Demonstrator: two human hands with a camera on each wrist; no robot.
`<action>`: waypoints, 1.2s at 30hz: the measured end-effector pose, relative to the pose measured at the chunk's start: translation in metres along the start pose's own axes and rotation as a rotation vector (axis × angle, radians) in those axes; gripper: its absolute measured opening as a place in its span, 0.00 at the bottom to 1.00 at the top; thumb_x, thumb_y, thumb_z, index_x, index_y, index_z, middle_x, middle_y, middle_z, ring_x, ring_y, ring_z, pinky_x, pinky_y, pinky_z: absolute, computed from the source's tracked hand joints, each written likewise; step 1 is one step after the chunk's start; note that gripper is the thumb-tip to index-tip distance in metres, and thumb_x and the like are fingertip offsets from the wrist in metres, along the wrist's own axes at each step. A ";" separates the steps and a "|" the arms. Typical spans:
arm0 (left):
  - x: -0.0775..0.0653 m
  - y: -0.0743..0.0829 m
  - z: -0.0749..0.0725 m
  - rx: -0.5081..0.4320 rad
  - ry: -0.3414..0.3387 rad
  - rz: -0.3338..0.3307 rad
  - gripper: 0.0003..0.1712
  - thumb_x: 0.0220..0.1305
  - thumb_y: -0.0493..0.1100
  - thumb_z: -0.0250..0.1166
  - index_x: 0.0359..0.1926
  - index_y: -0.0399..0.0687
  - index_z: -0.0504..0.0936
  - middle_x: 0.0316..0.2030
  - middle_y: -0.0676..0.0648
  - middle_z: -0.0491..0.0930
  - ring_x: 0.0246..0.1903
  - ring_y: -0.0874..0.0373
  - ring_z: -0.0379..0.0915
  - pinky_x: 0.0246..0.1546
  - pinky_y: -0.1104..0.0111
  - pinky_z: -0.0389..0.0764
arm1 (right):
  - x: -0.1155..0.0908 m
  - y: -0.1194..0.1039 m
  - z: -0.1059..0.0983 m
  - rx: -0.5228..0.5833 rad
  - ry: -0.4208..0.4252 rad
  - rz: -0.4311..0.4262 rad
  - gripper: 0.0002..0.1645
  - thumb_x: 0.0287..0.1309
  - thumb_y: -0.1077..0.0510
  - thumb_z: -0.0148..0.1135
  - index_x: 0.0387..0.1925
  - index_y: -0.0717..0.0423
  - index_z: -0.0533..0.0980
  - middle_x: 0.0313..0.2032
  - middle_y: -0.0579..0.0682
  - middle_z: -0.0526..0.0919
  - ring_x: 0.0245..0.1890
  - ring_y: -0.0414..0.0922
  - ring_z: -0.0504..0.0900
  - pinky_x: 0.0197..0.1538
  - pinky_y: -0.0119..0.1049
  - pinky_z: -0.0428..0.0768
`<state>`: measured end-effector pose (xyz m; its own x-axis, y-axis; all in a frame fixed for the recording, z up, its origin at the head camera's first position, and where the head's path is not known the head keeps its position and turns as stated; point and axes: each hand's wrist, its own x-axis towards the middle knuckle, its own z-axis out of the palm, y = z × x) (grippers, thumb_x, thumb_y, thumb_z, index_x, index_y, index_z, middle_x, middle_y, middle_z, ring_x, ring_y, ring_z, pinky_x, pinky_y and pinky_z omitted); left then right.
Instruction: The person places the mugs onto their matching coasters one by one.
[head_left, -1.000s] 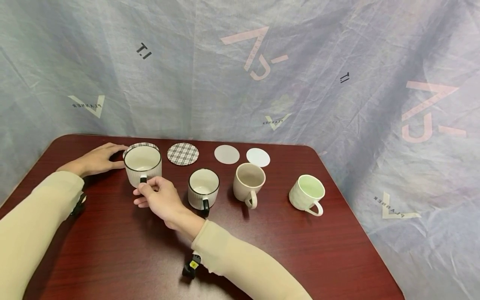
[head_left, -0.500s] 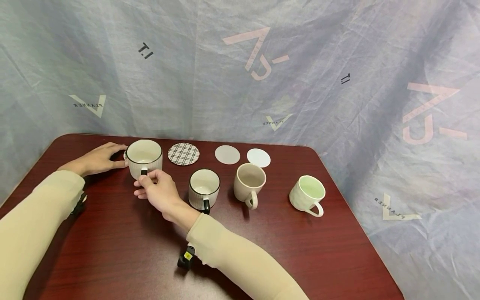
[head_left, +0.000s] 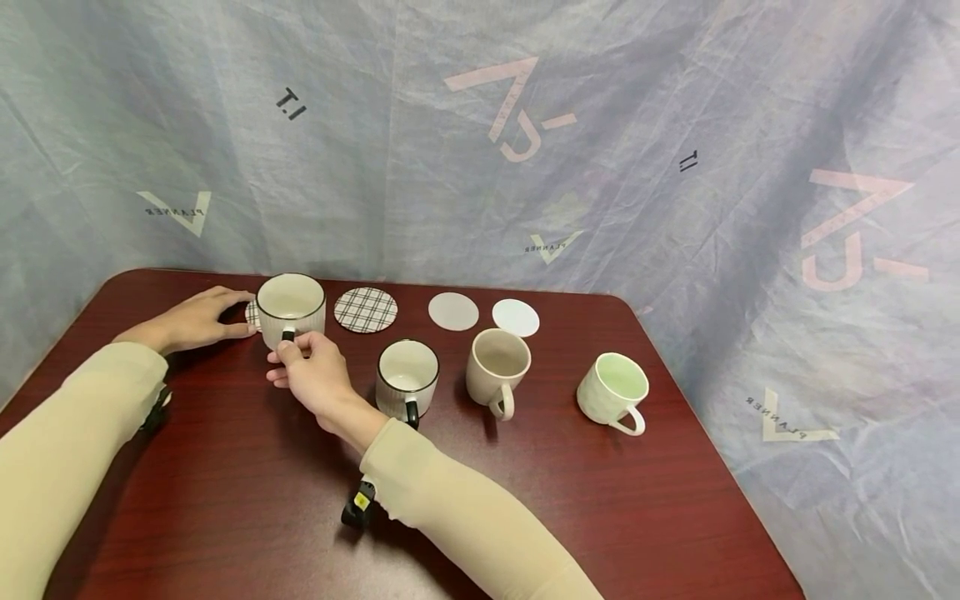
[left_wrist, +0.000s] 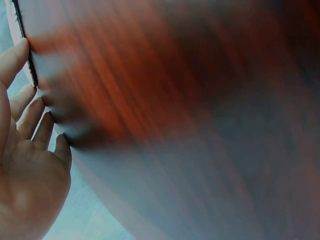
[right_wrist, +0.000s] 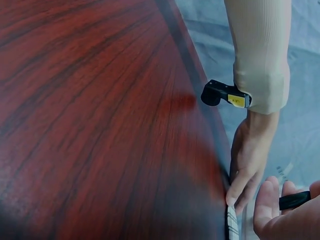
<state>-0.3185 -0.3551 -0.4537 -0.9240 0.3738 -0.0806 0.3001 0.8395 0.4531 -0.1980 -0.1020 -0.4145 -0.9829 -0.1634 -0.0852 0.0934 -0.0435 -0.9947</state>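
Note:
My right hand (head_left: 318,375) pinches the black handle (right_wrist: 295,200) of a white ribbed mug (head_left: 292,300) with a dark rim. Upright, the mug overlaps most of a checked coaster (head_left: 252,315) in the head view, leaving only its left edge showing. My left hand (head_left: 193,319) lies at that edge, thumb and fingers spread and touching it; the left wrist view shows the fingertips (left_wrist: 22,47) right along the coaster's thin rim. Beside my right hand stands a similar smaller mug (head_left: 407,375) with a black handle.
A second checked coaster (head_left: 366,310), a grey coaster (head_left: 453,311) and a white coaster (head_left: 516,317) line the back of the dark red table (head_left: 525,500). A beige mug (head_left: 498,362) and a pale green mug (head_left: 611,392) stand to the right. A printed cloth (head_left: 420,167) hangs behind.
My right hand has carried the ribbed mug away from me and slightly right, so it covers more of the left checked coaster. My left hand has stayed at the coaster's edge.

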 end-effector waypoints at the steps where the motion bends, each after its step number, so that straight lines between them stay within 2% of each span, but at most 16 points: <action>1: 0.000 0.000 0.000 -0.002 0.000 -0.002 0.44 0.75 0.53 0.66 0.76 0.25 0.62 0.70 0.21 0.60 0.69 0.22 0.57 0.67 0.28 0.60 | 0.001 0.000 0.001 -0.001 0.003 -0.003 0.08 0.77 0.60 0.59 0.37 0.57 0.77 0.35 0.52 0.89 0.36 0.55 0.91 0.41 0.39 0.90; 5: 0.000 0.000 0.000 -0.018 0.000 -0.011 0.45 0.76 0.53 0.66 0.76 0.24 0.60 0.70 0.21 0.59 0.70 0.22 0.56 0.67 0.28 0.59 | 0.007 0.001 0.003 -0.024 0.015 -0.007 0.08 0.78 0.60 0.59 0.37 0.56 0.77 0.37 0.54 0.90 0.35 0.51 0.91 0.40 0.35 0.89; 10: 0.000 0.000 0.001 -0.025 0.000 -0.009 0.44 0.76 0.53 0.66 0.76 0.25 0.61 0.70 0.22 0.59 0.70 0.23 0.56 0.67 0.28 0.59 | 0.013 0.001 0.004 -0.073 0.015 0.002 0.08 0.79 0.58 0.58 0.38 0.54 0.76 0.37 0.49 0.90 0.34 0.45 0.91 0.40 0.32 0.88; 20: 0.001 0.001 0.001 -0.045 -0.002 -0.008 0.45 0.75 0.53 0.67 0.76 0.25 0.61 0.69 0.22 0.60 0.70 0.23 0.56 0.68 0.28 0.58 | 0.024 0.004 0.010 -0.093 0.053 -0.020 0.09 0.79 0.59 0.58 0.38 0.56 0.76 0.36 0.49 0.90 0.35 0.49 0.92 0.39 0.33 0.89; 36: 0.001 -0.002 0.000 -0.038 0.007 0.001 0.44 0.74 0.52 0.67 0.76 0.25 0.62 0.70 0.22 0.60 0.70 0.23 0.56 0.68 0.29 0.58 | 0.036 0.000 0.013 -0.163 0.041 -0.029 0.09 0.81 0.57 0.56 0.39 0.55 0.76 0.36 0.46 0.89 0.34 0.44 0.91 0.38 0.30 0.87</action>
<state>-0.3202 -0.3557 -0.4549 -0.9255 0.3715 -0.0737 0.2918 0.8235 0.4865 -0.2313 -0.1205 -0.4172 -0.9907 -0.1242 -0.0551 0.0410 0.1130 -0.9928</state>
